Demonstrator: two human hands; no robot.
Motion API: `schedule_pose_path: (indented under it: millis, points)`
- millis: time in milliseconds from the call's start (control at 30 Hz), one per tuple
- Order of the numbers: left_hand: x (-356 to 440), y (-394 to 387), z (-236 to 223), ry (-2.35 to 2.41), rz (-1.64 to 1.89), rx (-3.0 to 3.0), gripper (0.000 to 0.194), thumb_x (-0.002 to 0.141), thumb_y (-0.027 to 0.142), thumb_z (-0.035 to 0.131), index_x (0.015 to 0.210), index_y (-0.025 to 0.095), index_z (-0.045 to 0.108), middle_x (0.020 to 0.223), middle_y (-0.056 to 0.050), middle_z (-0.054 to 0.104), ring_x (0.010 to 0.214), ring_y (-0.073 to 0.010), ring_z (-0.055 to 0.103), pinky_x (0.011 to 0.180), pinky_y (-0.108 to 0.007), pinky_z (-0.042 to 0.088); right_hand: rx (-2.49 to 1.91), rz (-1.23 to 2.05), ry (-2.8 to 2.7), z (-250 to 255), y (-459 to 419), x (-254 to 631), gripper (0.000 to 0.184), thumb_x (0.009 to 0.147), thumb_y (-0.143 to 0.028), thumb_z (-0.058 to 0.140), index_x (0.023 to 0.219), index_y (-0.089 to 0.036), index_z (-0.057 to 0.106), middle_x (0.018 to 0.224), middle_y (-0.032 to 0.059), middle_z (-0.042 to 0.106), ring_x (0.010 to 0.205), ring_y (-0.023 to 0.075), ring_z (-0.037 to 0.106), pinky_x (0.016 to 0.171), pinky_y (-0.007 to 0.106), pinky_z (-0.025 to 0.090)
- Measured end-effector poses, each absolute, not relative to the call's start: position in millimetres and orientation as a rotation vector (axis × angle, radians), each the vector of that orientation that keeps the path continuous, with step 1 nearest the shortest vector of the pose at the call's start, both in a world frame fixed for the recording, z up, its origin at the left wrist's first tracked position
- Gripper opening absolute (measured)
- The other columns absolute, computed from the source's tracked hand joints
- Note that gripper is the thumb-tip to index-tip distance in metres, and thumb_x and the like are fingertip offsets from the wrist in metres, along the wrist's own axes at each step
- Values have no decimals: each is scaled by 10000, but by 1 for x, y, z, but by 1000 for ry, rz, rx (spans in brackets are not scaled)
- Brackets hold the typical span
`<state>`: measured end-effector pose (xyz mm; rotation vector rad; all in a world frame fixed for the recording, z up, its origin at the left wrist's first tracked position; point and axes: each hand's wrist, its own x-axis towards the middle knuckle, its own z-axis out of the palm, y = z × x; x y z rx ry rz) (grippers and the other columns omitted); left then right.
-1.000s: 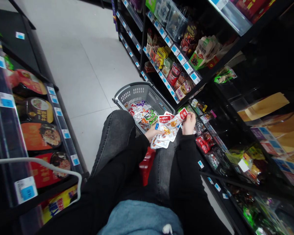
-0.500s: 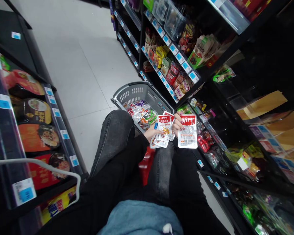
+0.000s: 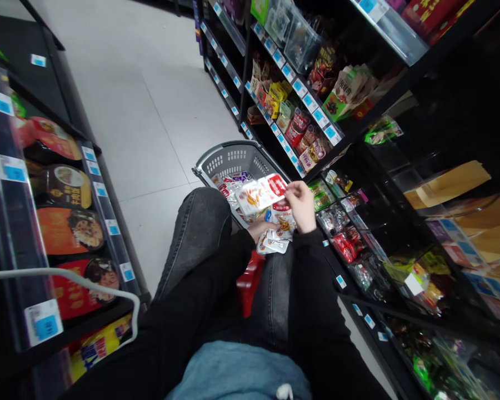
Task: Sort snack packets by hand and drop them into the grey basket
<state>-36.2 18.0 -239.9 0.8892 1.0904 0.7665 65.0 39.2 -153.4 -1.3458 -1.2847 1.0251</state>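
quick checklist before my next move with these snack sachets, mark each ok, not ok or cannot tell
1. Right hand has a grip on the red-and-white sachet: ok, fingers at its red end.
2. Left hand has hold of the overlapping sachets: ok, in a loose bunch.
3. Number of sachets in that bunch known: cannot tell, they cover one another.
4. Grey shopping basket has an open top: ok, though the raised sachet hides part of it.
5. Loose sachets inside it neatly sorted: not ok, purple, red and white ones lie jumbled.
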Motion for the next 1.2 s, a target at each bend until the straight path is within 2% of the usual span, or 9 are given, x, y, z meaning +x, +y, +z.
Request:
schedule_pose_path:
  millis: [133,267,367,467,600,700,800,967,1200]
  points:
    - [-38,18,-246,849,795,548,477,485,50,709,951,110,628,732,-55,704,641,-230,662,658,-332,522,-1483,938,-1532,-158,77,47,208,804,-121,511,975,-184,612,857,17,637,807,184,628,800,325,523]
    - [-38,18,-250,804,793,474,597,389,58,732,964,129,592,802,-62,711,681,-246,663,686,-364,516,-1396,936,-1594,-155,81,62,184,851,-178,520,1007,-165,617,942,43,654,823,188,631,795,326,517]
    - [-37,18,-250,770,797,452,723,341,61,766,1032,136,569,898,-81,716,741,-267,671,712,-378,514,-1461,855,-1678,-158,70,84,148,841,-178,552,963,-160,634,907,41,662,835,197,625,805,325,497]
    - [-36,18,-250,726,810,448,818,330,66,788,1107,138,546,974,-111,707,806,-292,673,742,-390,509,-1706,590,-1834,-170,60,102,152,784,-129,619,925,-172,658,920,44,654,890,220,591,897,379,433]
    - [-36,18,-253,696,811,460,850,331,80,809,1136,136,542,984,-128,703,840,-312,669,764,-406,503,-1884,449,-1953,-186,56,115,294,696,-117,717,976,-188,657,991,62,622,958,242,538,942,436,379]
    - [-36,18,-255,691,804,469,851,334,82,814,1139,145,546,988,-125,702,844,-314,668,776,-419,500,-1861,485,-1914,-191,58,116,333,665,-97,732,975,-186,650,965,50,622,912,220,556,895,389,421]
    - [-37,18,-255,691,796,474,846,348,80,808,1147,146,539,990,-117,699,871,-311,663,793,-420,499,-1798,555,-1809,-193,59,118,281,658,-74,710,917,-176,667,897,25,644,845,198,586,841,325,452]
    - [-39,18,-251,698,810,467,879,373,79,780,1198,178,493,1014,-79,685,911,-284,654,797,-389,504,-1754,654,-1534,-200,58,128,162,702,-203,675,851,-143,693,686,5,628,652,181,576,691,280,470]
    - [-39,19,-253,697,790,514,847,391,86,739,1202,191,519,989,-77,675,869,-290,653,735,-390,516,-1541,530,-1359,-198,56,131,205,766,-368,528,787,-164,529,770,37,579,731,182,555,710,279,453]
